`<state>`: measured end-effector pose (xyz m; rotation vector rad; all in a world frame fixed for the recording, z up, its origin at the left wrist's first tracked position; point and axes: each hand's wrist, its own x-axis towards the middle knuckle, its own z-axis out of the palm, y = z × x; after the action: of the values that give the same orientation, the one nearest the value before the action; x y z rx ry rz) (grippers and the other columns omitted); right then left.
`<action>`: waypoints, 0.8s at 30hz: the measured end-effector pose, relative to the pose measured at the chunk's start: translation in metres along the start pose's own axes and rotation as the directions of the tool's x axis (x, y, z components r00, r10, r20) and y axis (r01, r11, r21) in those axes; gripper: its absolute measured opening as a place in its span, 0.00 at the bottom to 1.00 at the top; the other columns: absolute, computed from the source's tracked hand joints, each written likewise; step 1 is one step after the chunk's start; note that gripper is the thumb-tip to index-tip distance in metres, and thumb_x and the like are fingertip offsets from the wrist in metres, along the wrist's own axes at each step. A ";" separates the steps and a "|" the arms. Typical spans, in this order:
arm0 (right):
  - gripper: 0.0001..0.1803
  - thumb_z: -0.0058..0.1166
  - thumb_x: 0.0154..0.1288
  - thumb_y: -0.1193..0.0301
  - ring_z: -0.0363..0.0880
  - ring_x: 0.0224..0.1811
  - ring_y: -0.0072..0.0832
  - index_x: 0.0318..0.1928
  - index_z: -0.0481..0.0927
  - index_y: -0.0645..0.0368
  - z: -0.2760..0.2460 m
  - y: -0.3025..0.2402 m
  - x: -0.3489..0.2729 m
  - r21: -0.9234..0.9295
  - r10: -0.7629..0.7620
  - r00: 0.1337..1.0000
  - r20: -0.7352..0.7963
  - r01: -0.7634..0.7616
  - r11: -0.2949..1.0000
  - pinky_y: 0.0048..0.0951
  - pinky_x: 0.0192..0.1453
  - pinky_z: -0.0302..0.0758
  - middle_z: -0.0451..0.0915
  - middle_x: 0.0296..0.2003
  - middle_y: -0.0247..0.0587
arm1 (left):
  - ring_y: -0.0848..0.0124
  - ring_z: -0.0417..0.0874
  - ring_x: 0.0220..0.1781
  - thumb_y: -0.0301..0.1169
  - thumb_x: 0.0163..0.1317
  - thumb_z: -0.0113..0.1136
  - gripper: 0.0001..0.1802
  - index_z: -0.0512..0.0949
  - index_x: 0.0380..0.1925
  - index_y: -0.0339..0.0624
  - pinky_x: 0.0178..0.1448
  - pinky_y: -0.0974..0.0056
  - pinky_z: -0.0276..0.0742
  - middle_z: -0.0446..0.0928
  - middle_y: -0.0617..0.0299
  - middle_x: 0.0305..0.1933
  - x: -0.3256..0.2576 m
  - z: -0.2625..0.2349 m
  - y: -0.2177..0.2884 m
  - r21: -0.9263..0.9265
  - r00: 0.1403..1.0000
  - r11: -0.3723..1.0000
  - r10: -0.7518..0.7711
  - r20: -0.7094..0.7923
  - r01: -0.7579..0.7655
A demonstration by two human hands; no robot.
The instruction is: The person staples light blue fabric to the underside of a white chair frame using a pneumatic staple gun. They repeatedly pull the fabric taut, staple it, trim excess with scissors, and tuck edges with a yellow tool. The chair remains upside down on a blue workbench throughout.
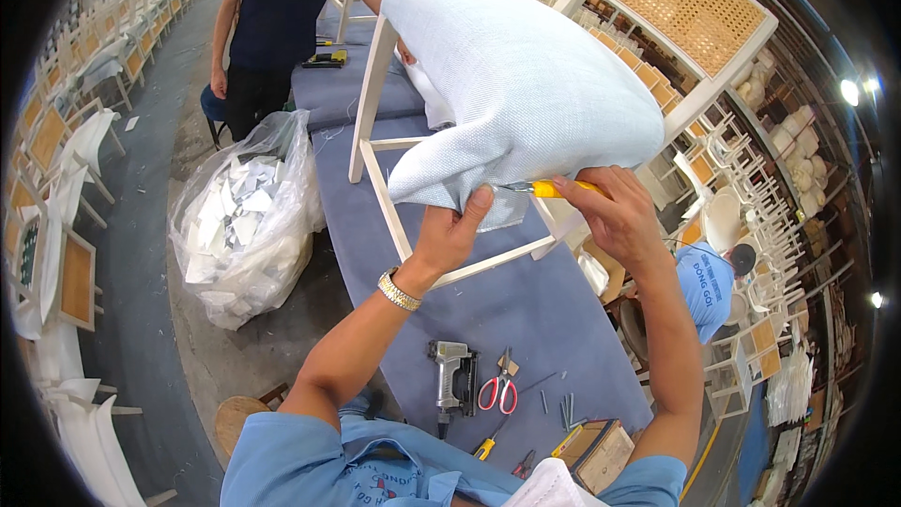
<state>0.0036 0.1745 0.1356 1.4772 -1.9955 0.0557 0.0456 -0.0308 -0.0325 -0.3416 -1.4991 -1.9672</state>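
Observation:
A chair with a cane back and white frame stands on the blue-covered table, with light blue fabric draped over its seat. My left hand pinches the loose lower edge of this fabric, thumb on top, other fingers mostly hidden. In my right hand is a yellow-handled tool with a metal tip; whether blade or screwdriver I cannot tell. Its tip points left at the fabric, close to my left thumb.
On the table lie a staple gun, red-handled scissors, a yellow-handled tool, staple strips and a small box. A scrap bag stands left. One co-worker stands beyond; another is at right.

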 end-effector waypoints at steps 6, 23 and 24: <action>0.26 0.61 0.57 0.76 0.78 0.37 0.31 0.55 0.85 0.34 -0.001 0.006 0.001 -0.034 -0.057 0.998 -0.005 0.057 0.998 0.33 0.44 0.74 0.80 0.36 0.31 | 0.68 0.73 0.59 0.47 0.74 0.57 0.33 0.66 0.65 0.29 0.63 0.64 0.70 0.73 0.53 0.59 0.002 0.003 0.006 -0.032 0.999 0.999 0.040 -0.013 -0.040; 0.26 0.58 0.59 0.77 0.79 0.39 0.30 0.56 0.83 0.33 -0.001 0.011 -0.008 -0.091 -0.077 0.997 0.018 0.078 0.993 0.32 0.46 0.73 0.80 0.36 0.31 | 0.72 0.74 0.53 0.45 0.76 0.54 0.30 0.65 0.64 0.29 0.58 0.65 0.71 0.74 0.55 0.54 -0.001 0.005 0.006 -0.006 0.997 0.997 0.070 -0.042 -0.071; 0.27 0.59 0.59 0.77 0.79 0.39 0.30 0.56 0.83 0.33 -0.001 0.012 -0.009 -0.079 -0.069 0.997 0.026 0.071 0.994 0.32 0.46 0.73 0.80 0.37 0.31 | 0.72 0.74 0.53 0.45 0.76 0.55 0.30 0.66 0.64 0.29 0.58 0.65 0.71 0.74 0.56 0.54 0.001 0.004 0.004 0.022 0.996 0.996 0.082 -0.038 -0.081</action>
<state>-0.0050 0.1866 0.1356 1.5011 -1.9398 -0.0707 0.0470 -0.0279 -0.0277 -0.3484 -1.4567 -1.8833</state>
